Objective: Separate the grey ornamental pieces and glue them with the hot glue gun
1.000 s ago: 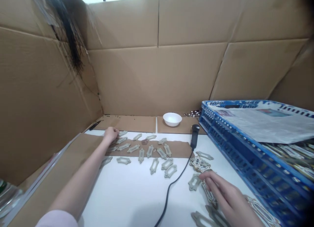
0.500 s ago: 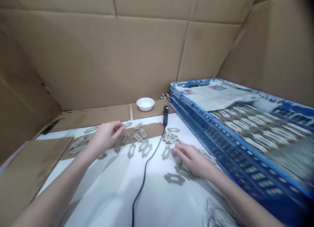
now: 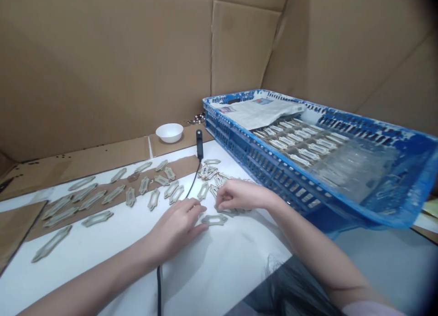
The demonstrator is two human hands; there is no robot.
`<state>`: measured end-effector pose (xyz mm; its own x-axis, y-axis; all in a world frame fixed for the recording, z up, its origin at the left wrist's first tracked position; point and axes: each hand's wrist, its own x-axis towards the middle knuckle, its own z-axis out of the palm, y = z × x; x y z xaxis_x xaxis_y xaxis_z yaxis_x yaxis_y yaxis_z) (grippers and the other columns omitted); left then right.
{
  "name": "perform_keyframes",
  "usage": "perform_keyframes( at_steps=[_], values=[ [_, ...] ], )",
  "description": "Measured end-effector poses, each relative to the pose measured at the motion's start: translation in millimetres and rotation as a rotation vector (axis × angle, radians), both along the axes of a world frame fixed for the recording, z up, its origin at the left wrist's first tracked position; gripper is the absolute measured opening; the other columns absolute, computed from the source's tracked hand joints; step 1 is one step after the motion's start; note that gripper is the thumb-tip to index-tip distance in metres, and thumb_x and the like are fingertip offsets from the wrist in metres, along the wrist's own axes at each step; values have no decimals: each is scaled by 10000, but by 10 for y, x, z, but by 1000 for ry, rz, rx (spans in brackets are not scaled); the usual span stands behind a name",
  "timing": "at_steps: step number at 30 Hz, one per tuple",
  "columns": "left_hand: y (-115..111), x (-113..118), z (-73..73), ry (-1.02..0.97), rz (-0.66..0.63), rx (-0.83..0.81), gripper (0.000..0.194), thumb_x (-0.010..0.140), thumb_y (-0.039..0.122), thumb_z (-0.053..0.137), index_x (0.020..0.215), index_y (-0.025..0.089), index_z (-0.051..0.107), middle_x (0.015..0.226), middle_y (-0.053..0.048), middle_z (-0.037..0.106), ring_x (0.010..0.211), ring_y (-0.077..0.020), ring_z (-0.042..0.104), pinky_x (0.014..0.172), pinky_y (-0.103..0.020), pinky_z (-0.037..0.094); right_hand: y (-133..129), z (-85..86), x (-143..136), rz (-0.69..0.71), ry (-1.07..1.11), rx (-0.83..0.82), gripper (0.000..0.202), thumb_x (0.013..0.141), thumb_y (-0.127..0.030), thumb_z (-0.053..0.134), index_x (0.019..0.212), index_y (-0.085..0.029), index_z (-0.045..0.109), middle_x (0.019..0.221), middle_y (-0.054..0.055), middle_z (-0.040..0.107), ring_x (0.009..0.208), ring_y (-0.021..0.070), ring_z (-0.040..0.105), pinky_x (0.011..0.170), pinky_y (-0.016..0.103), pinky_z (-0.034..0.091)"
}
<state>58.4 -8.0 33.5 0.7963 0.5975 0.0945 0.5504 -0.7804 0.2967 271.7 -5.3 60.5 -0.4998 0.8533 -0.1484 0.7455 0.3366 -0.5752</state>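
Several pale metal, label-holder-like frames with open middles lie on the white table (image 3: 195,270). My left hand (image 3: 179,222) is low over the table, thumb and fingers apart, at the left end of a single frame (image 3: 223,220). Whether its fingertips touch that frame is unclear. My right hand (image 3: 241,194) rests at the pile of frames (image 3: 212,172), fingers curled in, partly covering the frames beneath. What its fingers pinch, if anything, is hidden. More frames (image 3: 94,199) are spread to the left, many on a brown cardboard strip (image 3: 186,165).
A blue plastic crate (image 3: 236,145) stands on the right, holding rows of similar frames (image 3: 301,140) and clear plastic. Behind are a white bowl (image 3: 169,132) and cardboard walls (image 3: 119,69). A black device (image 3: 199,145) trails a cable down the table's middle.
My left hand has moved right, from the spread frames to the single frame near my right hand. My right hand stays at the pile, its fingers more curled. The view has turned right.
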Motion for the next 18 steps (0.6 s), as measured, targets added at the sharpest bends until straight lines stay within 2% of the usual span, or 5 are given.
perform_keyframes(
  at_steps=[6, 8, 11, 14, 18],
  values=[
    [-10, 83, -203, 54, -51, 92, 429, 796, 58, 328, 1187, 197, 436, 1086, -100, 526, 965, -210, 484, 797, -345, 417, -15, -43, 15, 55, 0, 13, 153, 687, -192, 554, 765, -191, 685, 481, -61, 438, 430, 48, 372, 431, 178, 245],
    [-4, 53, -240, 57, -71, 117, 418, 791, 51, 342, 1167, 201, 447, 1044, -91, 540, 926, -203, 488, 767, -332, 422, -51, -50, -32, 70, -7, 25, 135, 670, -233, 594, 766, -198, 682, 503, -59, 451, 449, 51, 387, 431, 175, 244],
    [-2, 10, -264, 78, -48, 122, 274, 823, 122, 358, 1030, 193, 524, 867, -57, 559, 780, -176, 502, 658, -288, 426, -120, -63, -133, 46, -67, 77, 220, 592, -335, 677, 773, -211, 668, 557, -48, 500, 507, 74, 430, 438, 180, 235],
    [-9, 8, -253, 81, 20, 73, 237, 848, 168, 326, 887, 188, 559, 776, -37, 541, 712, -160, 504, 604, -268, 411, -172, -86, -227, 19, -207, 119, 255, 553, -326, 709, 768, -201, 649, 609, -17, 561, 566, 116, 483, 450, 199, 211],
    [-39, 59, -176, 58, 202, -67, 205, 839, 186, 337, 812, 189, 540, 805, -35, 539, 774, -168, 518, 669, -285, 416, -193, -125, -267, 3, -314, 124, 204, 601, -302, 679, 758, -182, 628, 652, 21, 603, 592, 150, 521, 455, 214, 191]
  ],
)
